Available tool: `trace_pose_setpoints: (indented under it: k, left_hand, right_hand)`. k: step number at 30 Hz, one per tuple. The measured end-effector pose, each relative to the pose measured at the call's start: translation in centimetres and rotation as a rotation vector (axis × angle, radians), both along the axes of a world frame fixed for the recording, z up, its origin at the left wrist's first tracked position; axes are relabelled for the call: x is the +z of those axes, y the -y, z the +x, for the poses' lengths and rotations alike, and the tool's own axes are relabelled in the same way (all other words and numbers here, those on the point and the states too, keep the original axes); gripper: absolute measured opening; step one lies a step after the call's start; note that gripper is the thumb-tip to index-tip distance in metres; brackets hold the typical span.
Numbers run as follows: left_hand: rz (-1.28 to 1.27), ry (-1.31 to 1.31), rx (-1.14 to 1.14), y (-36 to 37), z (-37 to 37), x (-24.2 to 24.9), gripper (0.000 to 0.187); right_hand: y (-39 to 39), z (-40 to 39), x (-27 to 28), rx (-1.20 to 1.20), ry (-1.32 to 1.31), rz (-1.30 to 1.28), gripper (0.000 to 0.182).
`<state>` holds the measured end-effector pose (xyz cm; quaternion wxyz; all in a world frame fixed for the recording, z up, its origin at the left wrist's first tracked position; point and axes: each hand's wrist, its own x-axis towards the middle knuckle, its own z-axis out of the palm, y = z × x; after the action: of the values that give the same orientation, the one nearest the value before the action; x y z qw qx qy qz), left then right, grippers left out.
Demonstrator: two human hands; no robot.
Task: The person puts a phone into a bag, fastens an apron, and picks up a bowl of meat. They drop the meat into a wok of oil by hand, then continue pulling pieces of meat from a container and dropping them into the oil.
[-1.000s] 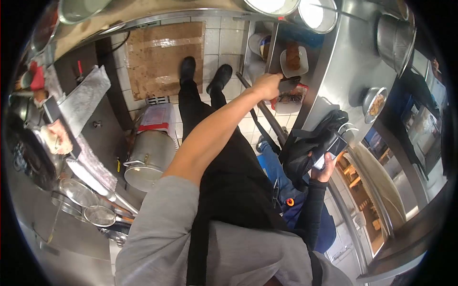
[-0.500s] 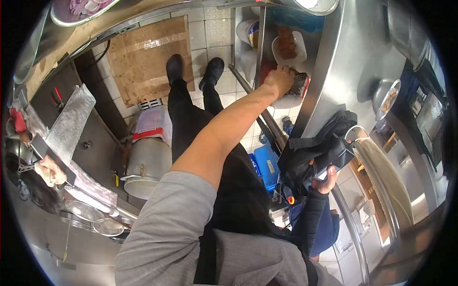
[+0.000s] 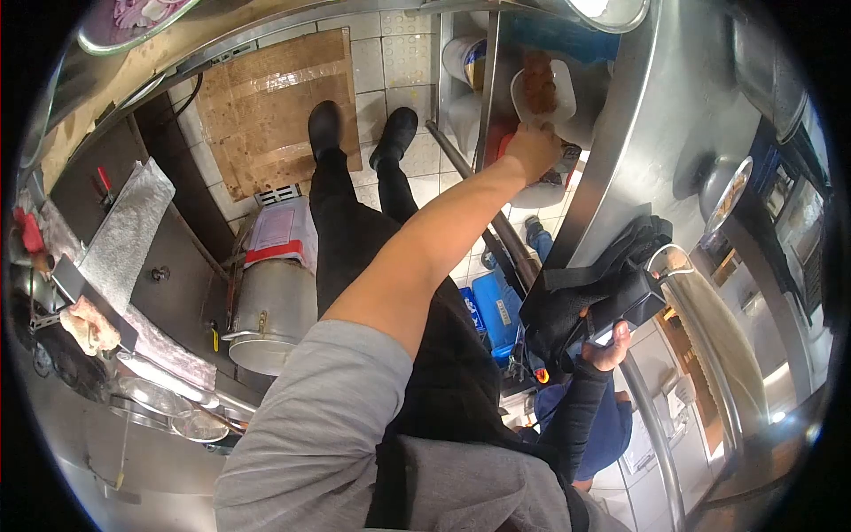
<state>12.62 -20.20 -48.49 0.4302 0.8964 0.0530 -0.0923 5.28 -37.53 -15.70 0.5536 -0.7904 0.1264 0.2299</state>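
My left hand, on the bare forearm with the grey sleeve, reaches into an open steel drawer or shelf space. Its fingers are curled together at the near end of a white tray with reddish-brown food pieces. What lies between those fingers is hidden. Beside that hand is a dark and red item, partly covered. My right hand, below a black sleeve, is closed at the lower edge of a black bag-like bundle with straps and a boxy part. Its thumb points up.
A steel counter runs beside the drawer, with a metal bowl on it. A large pot stands left of my legs. A blue box lies below, near a person in navy clothing. Cardboard covers some floor tiles.
My left hand has moved slightly right and closer to the white tray's near end, uncovering less of the dark and red item. My right hand stays at the black bundle.
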Motion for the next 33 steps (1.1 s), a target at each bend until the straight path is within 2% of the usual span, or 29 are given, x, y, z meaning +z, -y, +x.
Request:
trace_pose_setpoints:
  k: [2,5,8,11,14,15,18,22,24,25,26,28,29,30,31,32,33]
  left_hand:
    - [-0.042,-0.012,-0.008,-0.6,-0.5,-0.3,0.034]
    - [-0.072,0.105,0.063,-1.4,-2.1,-0.2,0.041]
    - [-0.239,0.063,0.165,-2.7,-3.3,0.4,0.04]
    - [-0.223,0.032,0.43,-1.2,-4.1,-5.0,0.034]
    - [-0.56,-0.353,0.707,-5.3,-3.0,-1.9,0.031]
    - [-0.594,-0.307,0.739,-5.4,-2.5,-2.6,0.032]
    - [-0.499,-0.254,0.675,-5.6,-1.1,-4.2,0.032]
    - [-0.486,-0.234,0.719,-4.6,2.0,-7.2,0.032]
    - [-0.48,-0.314,0.744,-3.8,3.3,-8.1,0.03]
    - [-0.588,-0.177,0.737,-2.1,3.9,-10.8,0.031]
    - [-0.694,-0.038,0.727,0.7,4.3,-15.1,0.033]
    - [-0.774,-0.021,0.72,1.0,4.1,-15.3,0.036]
    - [-0.748,-0.144,0.725,-1.5,3.1,-11.0,0.038]
    - [-0.718,-0.266,0.726,-2.8,2.7,-8.9,0.041]
    - [-0.893,-0.247,0.791,-2.3,3.2,-9.7,0.043]
    - [-1.07,-0.226,0.852,-1.8,3.7,-10.5,0.046]
    - [-1.073,-0.227,0.835,-2.1,3.9,-10.4,0.046]
  right_hand:
    - [0.1,0.0,-0.1,0.004,0.002,0.002,0.065]
    - [0.7,0.2,-0.2,0.018,-0.003,0.011,0.064]
    - [0.3,0.1,-0.4,-0.005,0.013,0.019,0.064]
    - [0.5,-0.1,-0.5,-0.033,0.036,0.034,0.067]
    - [1.3,-0.3,-0.8,-0.052,0.05,0.049,0.07]
    - [1.5,-0.3,-0.8,-0.055,0.053,0.052,0.071]
    - [1.5,-0.2,-1.0,-0.063,0.069,0.063,0.073]
    - [0.1,-0.2,-0.7,-0.064,0.066,0.068,0.076]
    - [1.0,-0.4,-1.1,-0.079,0.124,0.005,0.062]
    - [1.4,-0.5,-1.2,-0.087,0.153,-0.026,0.058]
    - [1.6,-0.6,-1.1,-0.086,0.123,-0.009,0.062]
    - [2.1,-0.6,-0.8,-0.082,0.063,0.025,0.077]
    - [2.5,-0.7,-0.7,-0.094,0.072,0.016,0.076]
    - [2.7,-0.7,-0.8,-0.106,0.083,0.007,0.076]
    - [2.8,-0.7,-1.0,-0.119,0.094,-0.001,0.076]
    - [2.9,-0.7,-1.1,-0.106,0.104,-0.008,0.066]
    - [1.9,-0.6,-1.1,-0.095,0.113,-0.016,0.059]
